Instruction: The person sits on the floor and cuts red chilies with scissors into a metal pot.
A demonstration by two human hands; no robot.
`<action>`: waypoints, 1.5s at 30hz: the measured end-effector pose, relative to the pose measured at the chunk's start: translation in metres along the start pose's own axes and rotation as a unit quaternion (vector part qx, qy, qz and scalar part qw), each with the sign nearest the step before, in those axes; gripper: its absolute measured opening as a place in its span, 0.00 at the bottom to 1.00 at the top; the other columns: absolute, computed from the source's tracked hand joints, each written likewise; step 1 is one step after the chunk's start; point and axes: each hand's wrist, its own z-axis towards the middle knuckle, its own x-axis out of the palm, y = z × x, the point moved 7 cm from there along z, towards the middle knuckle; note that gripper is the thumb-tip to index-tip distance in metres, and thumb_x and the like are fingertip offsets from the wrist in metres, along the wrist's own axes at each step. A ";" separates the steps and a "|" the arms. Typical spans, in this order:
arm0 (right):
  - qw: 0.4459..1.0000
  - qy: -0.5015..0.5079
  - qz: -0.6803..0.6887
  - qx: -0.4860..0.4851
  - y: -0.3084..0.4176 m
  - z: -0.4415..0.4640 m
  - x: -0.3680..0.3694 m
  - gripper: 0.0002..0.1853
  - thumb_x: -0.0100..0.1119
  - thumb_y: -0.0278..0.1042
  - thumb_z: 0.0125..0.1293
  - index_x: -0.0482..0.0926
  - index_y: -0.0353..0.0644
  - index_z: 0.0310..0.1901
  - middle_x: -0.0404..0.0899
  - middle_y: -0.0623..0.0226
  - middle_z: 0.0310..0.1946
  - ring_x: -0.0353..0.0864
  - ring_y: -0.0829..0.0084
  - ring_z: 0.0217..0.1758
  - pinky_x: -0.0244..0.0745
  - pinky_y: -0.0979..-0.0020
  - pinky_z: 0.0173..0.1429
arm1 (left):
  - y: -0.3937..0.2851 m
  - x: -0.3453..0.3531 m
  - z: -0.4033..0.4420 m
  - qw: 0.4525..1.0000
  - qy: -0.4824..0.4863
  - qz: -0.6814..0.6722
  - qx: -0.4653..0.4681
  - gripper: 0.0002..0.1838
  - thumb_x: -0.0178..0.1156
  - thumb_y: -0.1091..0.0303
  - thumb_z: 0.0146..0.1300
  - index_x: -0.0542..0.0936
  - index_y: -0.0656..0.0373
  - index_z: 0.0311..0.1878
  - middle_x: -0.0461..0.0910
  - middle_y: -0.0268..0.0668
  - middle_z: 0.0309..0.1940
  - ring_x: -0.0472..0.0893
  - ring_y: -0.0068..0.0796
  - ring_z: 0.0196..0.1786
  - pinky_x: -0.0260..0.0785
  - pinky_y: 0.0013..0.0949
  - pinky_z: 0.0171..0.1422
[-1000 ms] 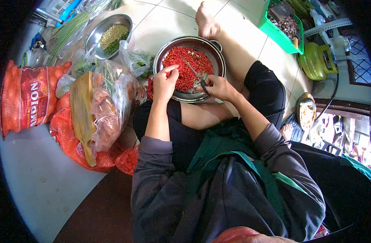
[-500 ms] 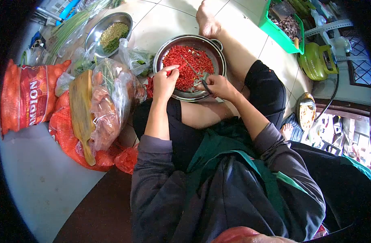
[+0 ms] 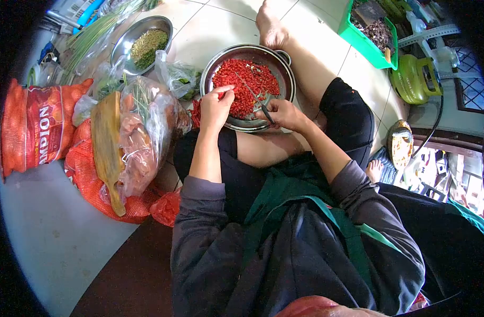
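Observation:
A round metal pot (image 3: 290,87) holds a heap of chopped red chilies (image 3: 251,79). Over its left side, my left hand (image 3: 218,105) is closed in a pinch on a red chili (image 3: 232,87), which is mostly hidden by the fingers. My right hand (image 3: 285,114), at the pot's near right, is wrapped round the black handles of a pair of scissors (image 3: 266,112). Their thin blades reach up and left over the chopped chilies, close to the left fingertips, and look almost together.
To the left are a wooden board (image 3: 105,148), a plastic bag of reddish pieces (image 3: 139,142) and red mesh sacks (image 3: 41,127). A metal bowl (image 3: 169,37) with chopped greens stands beyond them. At right are a green crate (image 3: 366,52) and a green gas cylinder (image 3: 408,84).
The scissors' handles have turned slightly within my right hand, and the blades have closed. Less of the chili shows at my left fingertips. My left hand has hardly moved.

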 end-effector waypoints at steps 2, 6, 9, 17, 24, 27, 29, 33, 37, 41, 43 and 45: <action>1.000 -0.002 -0.008 0.003 -0.004 0.003 -0.001 0.27 0.69 0.60 0.51 0.76 0.39 0.24 0.72 0.70 0.18 0.70 0.78 0.23 0.67 0.72 0.28 | 0.000 0.000 0.000 1.000 -0.003 0.004 0.002 0.14 0.59 0.63 0.58 0.84 0.60 0.44 0.83 0.41 0.26 0.78 0.21 0.27 0.69 0.27 0.35; 1.000 0.005 -0.005 -0.018 -0.003 0.002 0.000 0.27 0.69 0.60 0.50 0.76 0.38 0.24 0.72 0.70 0.18 0.70 0.78 0.24 0.67 0.71 0.30 | -0.003 -0.001 0.000 1.000 -0.005 0.007 0.008 0.14 0.59 0.63 0.58 0.84 0.59 0.44 0.83 0.41 0.27 0.78 0.21 0.27 0.69 0.27 0.34; 1.000 0.003 -0.002 -0.015 -0.001 0.001 0.001 0.28 0.69 0.60 0.50 0.76 0.38 0.24 0.72 0.69 0.19 0.70 0.78 0.25 0.67 0.70 0.30 | -0.004 0.001 -0.001 0.999 -0.010 -0.009 0.029 0.13 0.59 0.64 0.58 0.84 0.60 0.44 0.83 0.41 0.26 0.78 0.22 0.26 0.69 0.27 0.34; 0.999 -0.011 -0.042 -0.019 -0.002 -0.001 0.000 0.29 0.69 0.61 0.50 0.76 0.37 0.23 0.74 0.64 0.18 0.72 0.74 0.25 0.68 0.67 0.31 | 0.003 0.003 0.001 1.000 0.014 0.013 -0.019 0.14 0.58 0.63 0.57 0.84 0.60 0.42 0.83 0.43 0.26 0.78 0.23 0.26 0.69 0.28 0.35; 0.999 0.010 -0.052 0.005 -0.017 0.005 0.003 0.29 0.68 0.62 0.49 0.76 0.37 0.23 0.75 0.62 0.18 0.75 0.72 0.25 0.69 0.66 0.31 | 0.009 0.004 0.005 1.000 -0.008 -0.007 0.018 0.14 0.59 0.66 0.59 0.83 0.62 0.45 0.77 0.26 0.25 0.69 0.13 0.26 0.62 0.21 0.31; 0.998 0.009 -0.066 -0.006 -0.014 0.005 0.003 0.30 0.68 0.62 0.49 0.76 0.37 0.23 0.76 0.61 0.18 0.75 0.71 0.24 0.70 0.65 0.31 | 0.006 0.005 0.002 1.000 0.013 0.006 0.001 0.15 0.60 0.61 0.58 0.83 0.60 0.43 0.83 0.48 0.38 0.83 0.36 0.43 0.71 0.32 0.50; 0.996 -0.003 -0.089 -0.019 -0.007 0.001 0.002 0.30 0.68 0.62 0.49 0.76 0.36 0.22 0.76 0.59 0.18 0.75 0.69 0.24 0.70 0.64 0.31 | 0.000 0.006 0.002 0.999 0.015 0.029 0.026 0.15 0.61 0.59 0.58 0.83 0.60 0.43 0.83 0.48 0.37 0.83 0.36 0.43 0.71 0.32 0.49; 0.995 -0.005 -0.100 -0.028 -0.007 0.002 0.004 0.30 0.67 0.63 0.50 0.75 0.37 0.22 0.76 0.58 0.19 0.76 0.67 0.24 0.70 0.63 0.33 | 0.003 0.007 0.004 1.000 0.015 0.013 0.022 0.16 0.62 0.58 0.58 0.83 0.60 0.43 0.83 0.48 0.37 0.83 0.36 0.42 0.71 0.32 0.49; 0.994 -0.001 -0.104 -0.024 -0.004 -0.002 0.000 0.30 0.67 0.63 0.49 0.76 0.37 0.23 0.77 0.58 0.20 0.77 0.66 0.25 0.71 0.64 0.34 | 0.002 0.004 0.001 0.999 0.023 0.027 -0.028 0.16 0.62 0.60 0.59 0.82 0.62 0.45 0.83 0.41 0.40 0.80 0.26 0.42 0.69 0.28 0.50; 0.994 -0.009 -0.110 -0.011 0.005 -0.008 -0.001 0.30 0.68 0.63 0.48 0.77 0.36 0.25 0.77 0.59 0.21 0.77 0.67 0.27 0.71 0.64 0.35 | 0.006 0.003 0.004 1.000 -0.004 0.011 -0.013 0.15 0.61 0.59 0.59 0.83 0.61 0.43 0.83 0.43 0.36 0.82 0.32 0.39 0.70 0.31 0.47; 0.994 -0.007 -0.106 -0.026 0.007 -0.007 0.001 0.30 0.68 0.63 0.47 0.78 0.36 0.27 0.78 0.58 0.21 0.77 0.67 0.27 0.71 0.65 0.35 | 0.010 0.004 0.005 1.000 -0.011 0.006 -0.008 0.15 0.61 0.59 0.59 0.83 0.60 0.42 0.83 0.45 0.33 0.83 0.35 0.38 0.71 0.33 0.46; 0.994 -0.006 -0.108 -0.029 0.009 -0.007 0.002 0.30 0.68 0.63 0.47 0.78 0.36 0.27 0.78 0.58 0.21 0.77 0.67 0.27 0.71 0.65 0.36 | 0.011 0.004 0.006 1.000 -0.020 0.005 0.000 0.14 0.61 0.59 0.59 0.83 0.60 0.41 0.83 0.44 0.32 0.82 0.34 0.36 0.70 0.33 0.45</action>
